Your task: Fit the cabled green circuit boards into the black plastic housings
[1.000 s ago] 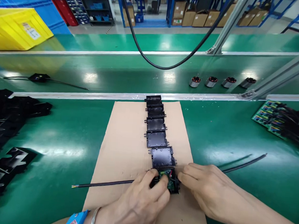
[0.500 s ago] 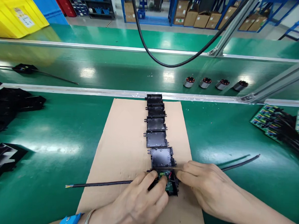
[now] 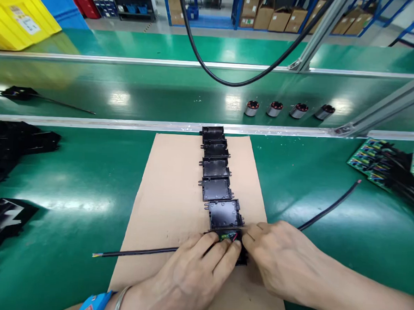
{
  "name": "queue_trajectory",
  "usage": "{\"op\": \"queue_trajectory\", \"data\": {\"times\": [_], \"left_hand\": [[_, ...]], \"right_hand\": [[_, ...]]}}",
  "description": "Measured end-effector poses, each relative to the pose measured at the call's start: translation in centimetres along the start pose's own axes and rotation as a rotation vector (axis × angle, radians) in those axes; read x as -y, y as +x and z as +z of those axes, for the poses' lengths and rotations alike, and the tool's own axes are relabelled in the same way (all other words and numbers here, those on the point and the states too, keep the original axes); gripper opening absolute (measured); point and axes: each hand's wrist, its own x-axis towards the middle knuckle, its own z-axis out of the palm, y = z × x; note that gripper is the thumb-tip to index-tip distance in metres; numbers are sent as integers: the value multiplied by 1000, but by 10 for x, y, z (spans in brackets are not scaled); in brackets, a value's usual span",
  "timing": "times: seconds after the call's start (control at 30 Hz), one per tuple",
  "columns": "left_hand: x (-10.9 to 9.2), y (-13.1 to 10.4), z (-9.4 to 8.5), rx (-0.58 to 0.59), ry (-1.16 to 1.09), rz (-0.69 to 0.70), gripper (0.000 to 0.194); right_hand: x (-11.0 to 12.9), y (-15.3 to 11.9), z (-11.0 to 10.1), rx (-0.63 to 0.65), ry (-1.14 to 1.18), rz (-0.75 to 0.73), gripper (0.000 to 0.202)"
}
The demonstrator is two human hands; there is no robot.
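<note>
My left hand (image 3: 194, 272) bends its fingers down onto a green circuit board (image 3: 226, 236) lying in the nearest black plastic case (image 3: 242, 259); the fingers cover most of the board. On the case's right side, my right hand (image 3: 285, 258) has thumb and fingers pinched on a black cable (image 3: 329, 210). That cable runs out behind the hand to the upper right; its pinched part is hidden. Another black cable length (image 3: 135, 252) with bare coloured wire ends comes out left from under my left hand. Just beyond lies an open black case (image 3: 224, 214) with nothing inside.
Several more black cases (image 3: 216, 166) line up away from me on a cardboard sheet (image 3: 170, 185). Black housings (image 3: 20, 140) are heaped left, wired circuit boards (image 3: 376, 159) right. Several motor stators (image 3: 274, 109) stand behind the metal rail (image 3: 142, 125). A cable loop (image 3: 231, 83) hangs above.
My left fingers have slid right and closed together over the board, covering more of it. The cable's free end on the right has swung upward. The whole view has shifted slightly.
</note>
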Motion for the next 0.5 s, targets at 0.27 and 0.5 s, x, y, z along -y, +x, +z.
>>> {"op": "queue_trajectory", "data": {"times": [0.27,0.5], "left_hand": [[-6,14,-10,137,35,-2,41],[-11,25,-12,237,-14,-32,33]], "right_hand": [[-8,-10,0,-85,154,26,20],[-12,-13,30,-381,205,-81,31]]}}
